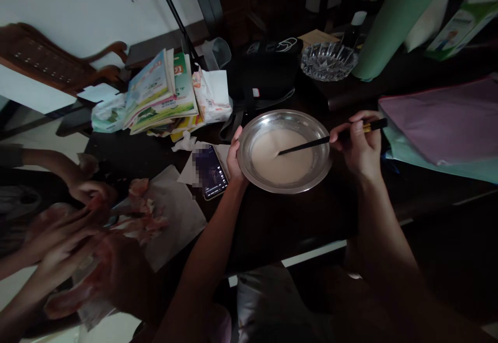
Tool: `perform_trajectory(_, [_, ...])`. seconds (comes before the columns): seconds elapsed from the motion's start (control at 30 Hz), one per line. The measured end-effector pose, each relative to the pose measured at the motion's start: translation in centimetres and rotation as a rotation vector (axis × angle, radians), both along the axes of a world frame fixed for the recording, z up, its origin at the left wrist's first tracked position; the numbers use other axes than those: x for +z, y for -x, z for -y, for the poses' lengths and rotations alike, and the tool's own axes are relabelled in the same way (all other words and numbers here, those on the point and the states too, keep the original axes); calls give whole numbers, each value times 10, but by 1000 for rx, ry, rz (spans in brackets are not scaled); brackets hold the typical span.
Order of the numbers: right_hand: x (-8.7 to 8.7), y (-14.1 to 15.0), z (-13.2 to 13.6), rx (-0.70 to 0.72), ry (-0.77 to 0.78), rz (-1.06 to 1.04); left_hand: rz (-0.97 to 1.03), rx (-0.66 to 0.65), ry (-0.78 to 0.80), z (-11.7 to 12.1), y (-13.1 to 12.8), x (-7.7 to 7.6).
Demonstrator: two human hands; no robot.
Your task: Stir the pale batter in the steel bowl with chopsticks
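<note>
A shiny metal bowl (249, 169) stands on the dark table, holding a pale, cream-coloured liquid (288, 169). My left hand (235, 159) grips the bowl by its left rim, with the fingers along the outside. In my right hand (361, 148) is a pair of black chopsticks (307, 146) with gold bands near the upper end. Their tips dip into the liquid near the middle of the bowl, and they slant up to the right. Just left of my left hand lies a phone (213, 174) with its screen lit.
Stacked books (159, 99) and a tissue pack (213, 94) stand at the back left. A glass bowl (329, 63) and a green roll (400, 21) are behind. Folded purple cloth (439, 120) lies right. Other people's hands (89, 203) work at the left beside a white sheet (175, 213).
</note>
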State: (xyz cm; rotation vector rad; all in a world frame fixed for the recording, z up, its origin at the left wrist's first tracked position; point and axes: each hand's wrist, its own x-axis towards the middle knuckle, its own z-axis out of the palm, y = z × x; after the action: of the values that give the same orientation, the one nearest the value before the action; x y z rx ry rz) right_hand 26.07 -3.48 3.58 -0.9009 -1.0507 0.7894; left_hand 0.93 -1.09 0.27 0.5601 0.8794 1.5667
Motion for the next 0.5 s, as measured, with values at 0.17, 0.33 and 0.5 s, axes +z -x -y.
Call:
perform_trajectory(0.17, [3, -4, 1, -99, 34, -30, 7, 22, 30, 0, -1, 3])
perform_trajectory(0.33, [1, -6, 1, -49, 71, 20, -1, 22, 22, -1, -1, 1])
perform_trajectory(0.5, [-1, -9, 0, -91, 69, -7, 1, 15, 49, -1, -1, 1])
